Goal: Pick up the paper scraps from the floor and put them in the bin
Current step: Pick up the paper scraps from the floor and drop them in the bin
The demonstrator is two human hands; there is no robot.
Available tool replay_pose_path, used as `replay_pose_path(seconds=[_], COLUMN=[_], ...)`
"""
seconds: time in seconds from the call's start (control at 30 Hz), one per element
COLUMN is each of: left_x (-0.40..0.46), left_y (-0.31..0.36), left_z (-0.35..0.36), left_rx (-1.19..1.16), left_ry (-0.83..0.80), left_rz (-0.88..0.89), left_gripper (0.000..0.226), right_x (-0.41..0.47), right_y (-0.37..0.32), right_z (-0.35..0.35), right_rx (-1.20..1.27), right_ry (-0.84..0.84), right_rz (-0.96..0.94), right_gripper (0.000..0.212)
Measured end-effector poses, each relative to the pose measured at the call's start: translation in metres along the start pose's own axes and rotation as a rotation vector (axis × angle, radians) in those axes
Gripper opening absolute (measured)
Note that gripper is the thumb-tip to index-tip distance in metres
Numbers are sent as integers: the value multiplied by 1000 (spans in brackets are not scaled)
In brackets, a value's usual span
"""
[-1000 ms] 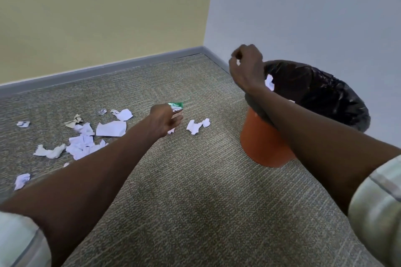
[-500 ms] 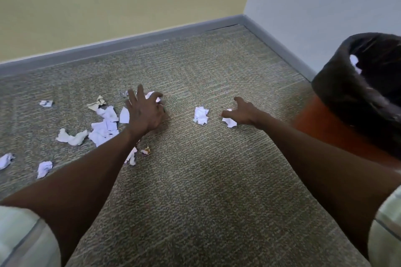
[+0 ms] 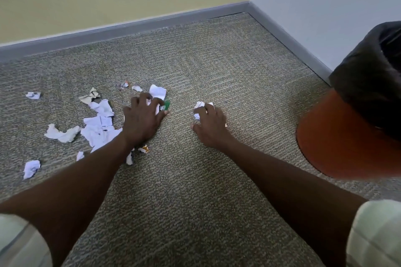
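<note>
Several white paper scraps point(image 3: 98, 128) lie scattered on the carpet at the left. My left hand point(image 3: 142, 120) is down on the carpet with its fingers curled over white scraps and a small green scrap point(image 3: 166, 104). My right hand point(image 3: 209, 124) is on the floor to the right of it, its fingers closing round a crumpled white paper scrap point(image 3: 199, 105). The orange bin point(image 3: 338, 138) with a black liner point(image 3: 368, 84) stands at the right edge, well apart from both hands.
A larger white scrap point(image 3: 158, 91) lies just beyond my left hand. More scraps sit at the far left point(image 3: 33, 95) and near left point(image 3: 31, 168). A grey skirting board point(image 3: 130, 28) runs along the yellow wall and the grey wall behind the bin.
My right hand came down from the bin to the floor and now closes on a crumpled scrap. My left hand has curled its fingers over the scraps beneath it. The view has shifted left.
</note>
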State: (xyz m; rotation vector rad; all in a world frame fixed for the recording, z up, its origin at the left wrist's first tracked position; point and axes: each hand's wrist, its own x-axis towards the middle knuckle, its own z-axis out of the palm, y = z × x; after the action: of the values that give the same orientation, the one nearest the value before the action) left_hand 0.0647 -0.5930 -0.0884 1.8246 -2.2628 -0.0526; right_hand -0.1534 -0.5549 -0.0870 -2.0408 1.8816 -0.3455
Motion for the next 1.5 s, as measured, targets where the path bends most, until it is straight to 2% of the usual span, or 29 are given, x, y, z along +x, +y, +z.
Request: replay_pose_path(seconds=[0.1, 0.2, 0.27, 0.33, 0.5, 0.67, 0.77, 0.83, 0.93, 1.0, 1.07, 1.13, 1.2, 1.27, 1.33, 1.4, 1.5], left_x=[-2, -1, 0, 1, -14, -18, -14, -12, -7, -4, -1, 3, 11, 18, 25, 32, 42], left_y=[8, 12, 16, 27, 57, 77, 80, 84, 90, 91, 89, 82, 70, 56, 38, 20, -4], left_z=[0, 0, -1, -7, -9, -18, -21, -29, -26, -18, -12, -10, -14, -17, -19, -17, 2], left_rx=[-28, -113, -176, -248, -555, -827, -987, -905, -770, -722, -698, -659, -606, -513, -399, -326, -74], left_ry=[-6, -59, -126, -119, -242, -213, -188, -198, -218, -222, -212, -208, -172, -71, 48, 85, -16], left_rz=[74, 108, 135, 72, -156, -414, -505, -466, -400, -372, -379, -367, -387, -329, -266, -245, -107], left_gripper=[32, 37, 30, 17, 20, 33, 25, 26, 36, 38, 46, 53, 42, 30, 34, 40, 45], right_x=[-11, -23, -26, -27, -15, -7, -9, -7, -6, -6, -3, 8, 22, 33, 38, 35, 29], right_y=[1, 0, 1, 5, 8, 11, 15, 17, 18, 18, 16, 16, 22, 29, 32, 27, 16], right_z=[6, 1, -7, -14, -24, -48, -57, -57, -49, -40, -36, -38, -43, -50, -53, -52, -38], right_rx=[-14, -13, -42, -56, 152, 298, 305, 289, 237, 221, 225, 221, 277, 350, 416, 401, 289], right_ry=[89, 128, 133, 116, 118, 137, 97, 52, 12, 37, 98, 168, 259, 308, 265, 173, 30], right_rz=[-56, -105, -121, -109, 88, 321, 378, 375, 342, 321, 317, 356, 435, 478, 410, 249, -9], right_gripper=[23, 33, 39, 42, 29, 23, 22, 23, 11, 19, 7, 6, 15, 19, 17, 15, 17])
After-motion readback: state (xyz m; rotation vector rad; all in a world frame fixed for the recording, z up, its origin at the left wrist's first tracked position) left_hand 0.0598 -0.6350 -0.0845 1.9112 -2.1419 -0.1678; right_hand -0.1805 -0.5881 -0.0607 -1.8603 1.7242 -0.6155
